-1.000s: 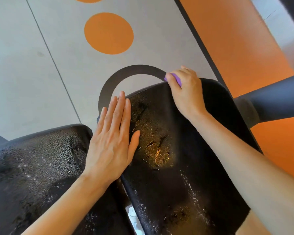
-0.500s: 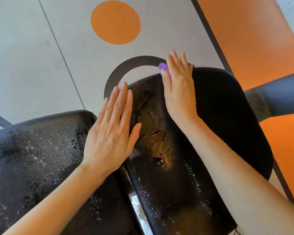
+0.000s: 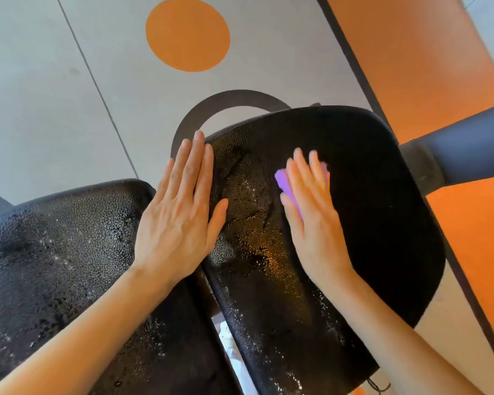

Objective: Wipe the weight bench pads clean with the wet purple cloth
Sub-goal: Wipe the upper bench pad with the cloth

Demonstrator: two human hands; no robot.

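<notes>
Underfoot, filling the upper half of the view, lies the grey floor [image 3: 54, 95], with an orange dot [image 3: 187, 34] at twelve o'clock and an orange band [image 3: 411, 67] running off toward one and three o'clock. Over it sit the two black bench pads. The right pad [image 3: 382, 209] fills the centre and runs with its long axis from about five o'clock up to twelve; its left strip is beaded with droplets, while its right half looks dark and matte. The left pad [image 3: 54, 252] at eight o'clock is speckled with wet all over. A padded bar [image 3: 468, 146] juts in at three o'clock.

The left hand [image 3: 180, 218] lies flat, fingers straight and together, along the right pad's left edge, holding nothing. The right hand [image 3: 311, 212], a little blurred, presses straight-fingered on the purple cloth [image 3: 283, 181], which peeps out at its ten o'clock side in the upper middle of the right pad.

The beaded strip lies at nine o'clock from the cloth, between the two hands, so the next stroke probably belongs there, run along the pad's long axis. The right hand, already on the cloth, is the nearer for it.
</notes>
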